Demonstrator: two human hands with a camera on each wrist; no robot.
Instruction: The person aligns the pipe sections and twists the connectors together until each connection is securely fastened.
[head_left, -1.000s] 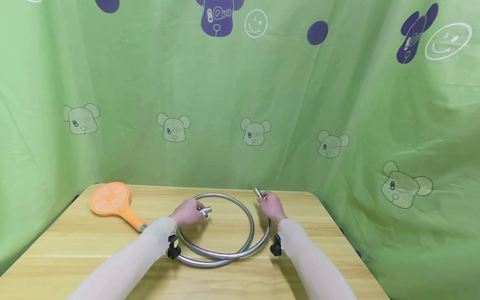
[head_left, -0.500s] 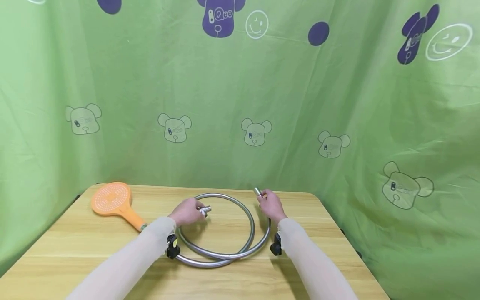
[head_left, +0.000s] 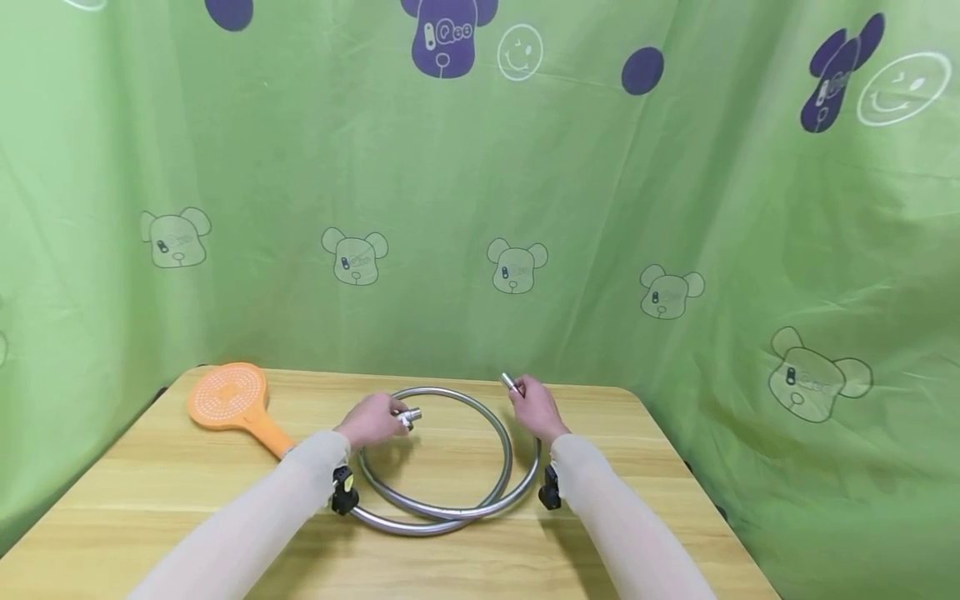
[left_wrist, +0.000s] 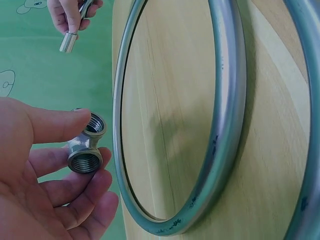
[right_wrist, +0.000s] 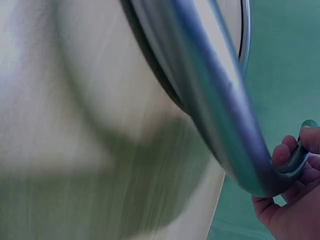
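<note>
My left hand (head_left: 372,421) pinches a small metal tee fitting (left_wrist: 86,145) between thumb and fingers. Two of the fitting's threaded openings face the left wrist view. Over at the right, my right hand (head_left: 537,408) grips a silver shower hose (head_left: 420,528) close to its end. That hose's metal connector (head_left: 509,381) sticks out past the fingers, pointing up and to the left. The rest of the hose lies coiled on the table between the hands, and part of it passes behind the left wrist. Fitting and connector are apart.
An orange shower head (head_left: 228,396) rests at the table's back left, its handle end partly covered by my left sleeve. Behind the wooden table (head_left: 450,575) hangs a green curtain (head_left: 420,325) with printed bears.
My right hand has shifted slightly left with the hose connector. The left hand keeps its hold on the tee fitting. The head view has turned a little, so the background sits farther right.
</note>
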